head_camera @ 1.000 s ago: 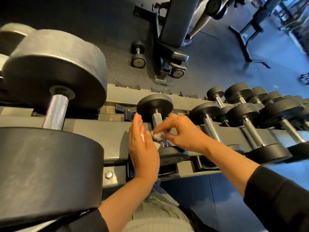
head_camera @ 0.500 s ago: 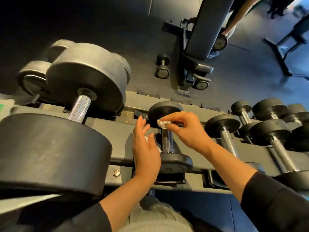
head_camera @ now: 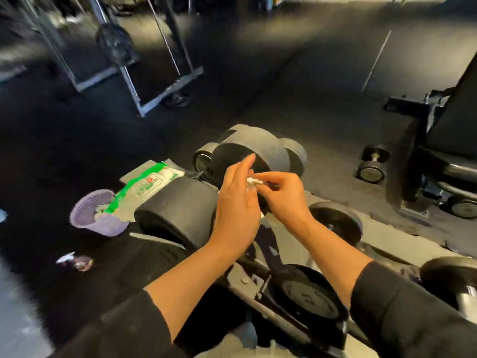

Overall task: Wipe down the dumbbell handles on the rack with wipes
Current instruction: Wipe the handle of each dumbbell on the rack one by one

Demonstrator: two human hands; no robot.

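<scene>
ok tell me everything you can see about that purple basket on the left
The purple basket is a small round bin with lattice walls that look like plastic. It stands tilted on the dark floor, just off the rack's left end. White crumpled pieces lie inside. The green-and-white wipes pack overlaps its rim; contact is unclear. No hand touches it.

I read this as a gym: grey steel rack (head_camera: 402,241) of black round-headed dumbbells (head_camera: 307,303), dark rubber floor (head_camera: 296,81), padded black bench (head_camera: 454,120), metal-framed weight machine (head_camera: 116,58) behind.
</scene>
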